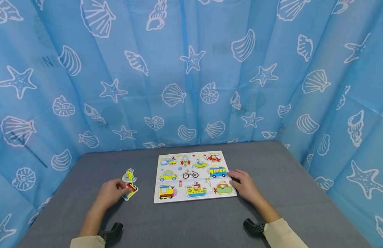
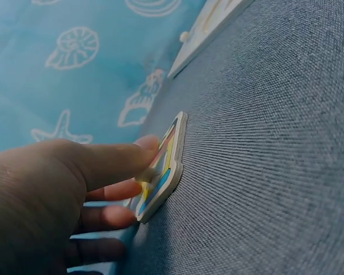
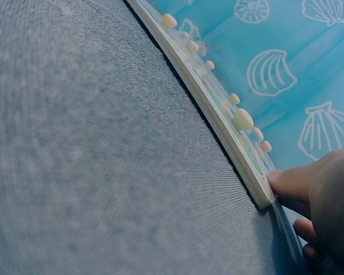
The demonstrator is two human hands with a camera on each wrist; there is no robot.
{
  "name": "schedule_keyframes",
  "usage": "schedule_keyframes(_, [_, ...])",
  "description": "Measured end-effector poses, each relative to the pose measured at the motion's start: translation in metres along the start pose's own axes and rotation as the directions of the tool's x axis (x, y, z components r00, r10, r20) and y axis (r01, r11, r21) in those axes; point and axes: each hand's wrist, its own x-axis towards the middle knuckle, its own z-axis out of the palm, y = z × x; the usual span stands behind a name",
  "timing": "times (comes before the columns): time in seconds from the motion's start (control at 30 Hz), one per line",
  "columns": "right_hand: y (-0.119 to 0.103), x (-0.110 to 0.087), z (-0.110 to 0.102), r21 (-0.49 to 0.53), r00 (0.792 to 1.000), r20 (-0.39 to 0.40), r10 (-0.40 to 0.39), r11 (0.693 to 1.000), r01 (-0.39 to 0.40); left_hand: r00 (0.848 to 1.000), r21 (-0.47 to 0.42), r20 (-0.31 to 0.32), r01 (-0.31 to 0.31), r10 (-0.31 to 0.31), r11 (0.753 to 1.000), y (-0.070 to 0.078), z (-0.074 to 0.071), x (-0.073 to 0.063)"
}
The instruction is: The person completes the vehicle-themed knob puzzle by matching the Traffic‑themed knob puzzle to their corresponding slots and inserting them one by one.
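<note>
At the left of the table, my left hand (image 1: pixel 111 193) pinches a wooden train puzzle piece (image 1: pixel 130 191) by its top side, thumb and fingertips at its knob. In the left wrist view, this train piece (image 2: pixel 162 166) is tilted, its lower edge close to the grey cloth. A yellow car puzzle piece (image 1: pixel 129 175) lies just beyond it. The white peg puzzle board (image 1: pixel 186 201) with vehicle pictures lies flat in the middle. My right hand (image 1: pixel 248 187) rests at the board's right edge, its thumb (image 3: pixel 284 182) touching the corner and its fingers relaxed.
Several knobbed pieces sit in the board, among them a bus (image 1: pixel 217 172), a boat (image 1: pixel 195 189) and a helicopter (image 1: pixel 213 157). Grey cloth (image 1: pixel 185 227) covers the table. A blue curtain (image 1: pixel 210 75) with shells and starfish hangs behind and at both sides.
</note>
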Motion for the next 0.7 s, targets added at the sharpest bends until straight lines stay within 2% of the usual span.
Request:
schedule_keyframes(0.27, [0.0006,0.0005,0.0016,-0.001,1.0,0.011,0.009,1.0,-0.009,1.0,0.071,-0.002,0.011,-0.011,0.997,0.0006,0.0021,0.0001])
schedule_keyframes(0.7, [0.0003,0.0001,0.0007,-0.005,1.0,0.004,0.002,1.0,-0.002,0.999,0.078,0.0,0.05,-0.051,0.996,0.0045,0.0008,-0.0009])
